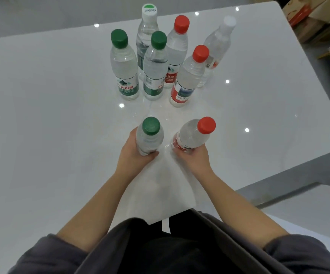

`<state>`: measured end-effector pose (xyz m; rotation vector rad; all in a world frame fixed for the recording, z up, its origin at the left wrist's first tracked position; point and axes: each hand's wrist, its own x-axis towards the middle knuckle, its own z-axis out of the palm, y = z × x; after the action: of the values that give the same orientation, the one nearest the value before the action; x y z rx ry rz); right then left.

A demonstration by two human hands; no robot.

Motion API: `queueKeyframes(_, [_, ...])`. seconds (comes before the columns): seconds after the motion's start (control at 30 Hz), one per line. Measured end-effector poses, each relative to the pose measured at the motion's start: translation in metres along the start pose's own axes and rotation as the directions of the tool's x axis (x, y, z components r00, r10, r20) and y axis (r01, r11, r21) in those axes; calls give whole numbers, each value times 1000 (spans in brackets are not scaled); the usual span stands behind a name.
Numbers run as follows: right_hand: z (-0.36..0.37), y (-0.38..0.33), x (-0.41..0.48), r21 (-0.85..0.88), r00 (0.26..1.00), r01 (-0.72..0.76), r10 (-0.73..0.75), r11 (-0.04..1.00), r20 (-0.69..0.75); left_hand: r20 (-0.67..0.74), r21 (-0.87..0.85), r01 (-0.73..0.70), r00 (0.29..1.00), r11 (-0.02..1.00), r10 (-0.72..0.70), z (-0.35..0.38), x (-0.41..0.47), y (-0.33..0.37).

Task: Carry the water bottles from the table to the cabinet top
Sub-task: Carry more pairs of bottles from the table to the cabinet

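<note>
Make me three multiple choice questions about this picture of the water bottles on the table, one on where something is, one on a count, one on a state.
1. Where does the tall clear plastic bottle with the white and green cap stand?
A. At the far side of the group
B. At the near table edge
C. In the left hand

2. How many clear bottles stand ungripped on the glossy white table?
A. Four
B. Six
C. Eight

3. What is the right hand doing?
A. Resting flat on the table
B. Gripping the red-capped clear bottle
C. Unscrewing a cap

Answers: 1 A, it stands behind the other bottles. 2 B, two green caps, two red, one white and green, one plain white. 3 B, its fingers wrap the bottle's lower body, as the left hand wraps the green-capped bottle.
</note>
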<state>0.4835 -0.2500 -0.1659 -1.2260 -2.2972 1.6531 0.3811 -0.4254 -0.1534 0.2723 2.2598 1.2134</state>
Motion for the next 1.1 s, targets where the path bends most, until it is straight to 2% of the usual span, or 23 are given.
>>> queueKeyframes(0.27, [-8,8,-20,-14,999,-41,41,999,-32,60,57,0,998,998,-3,8,-3,6])
queueKeyframes(0.4, [-38,35,-58,-86,997,-43,37,995,-65,203,55,-29,979,998,17,31,-28,18])
queueKeyframes(0.5, [-69,64,-93,-17,981,-106,101,994,-168,332,43,-77,941,996,59,65,-52,32])
queueKeyframes(0.63, [-118,104,-143,119,924,-188,217,975,-315,519,61,-160,848,985,105,121,-82,50])
queueKeyframes(0.83, [-189,156,-228,251,789,-237,337,938,-514,718,48,-310,671,949,183,210,-140,80])
queueKeyframes(1.0, [-239,178,-299,373,707,-202,398,906,-584,810,-71,-408,508,910,291,276,-199,112])
queueKeyframes(1.1, [-271,175,-329,433,641,-129,408,892,-651,835,-127,-459,428,879,344,305,-223,141])
